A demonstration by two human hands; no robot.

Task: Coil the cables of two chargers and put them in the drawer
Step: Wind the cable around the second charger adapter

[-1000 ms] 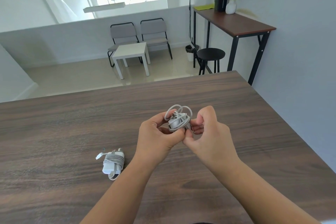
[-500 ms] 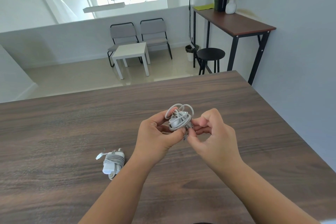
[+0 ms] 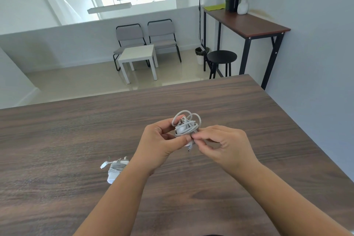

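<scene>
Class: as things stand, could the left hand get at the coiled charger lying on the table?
Probably not yet: the left hand grips the other charger. The coiled charger lies unobstructed beside that forearm.

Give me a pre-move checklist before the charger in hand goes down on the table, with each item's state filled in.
1. Left hand grips the small white charger wrapped in grey cable: ok.
2. Right hand pinches the cable end below the bundle: ok.
3. Cable fully coiled: not ok, loose loops stand above the plug.
4. Cable end tucked in: cannot tell.
5. Second white charger with its cable wound round it lies on the dark wooden table, apart from both hands: ok.
6. Drawer located: cannot tell, none in view.
</scene>
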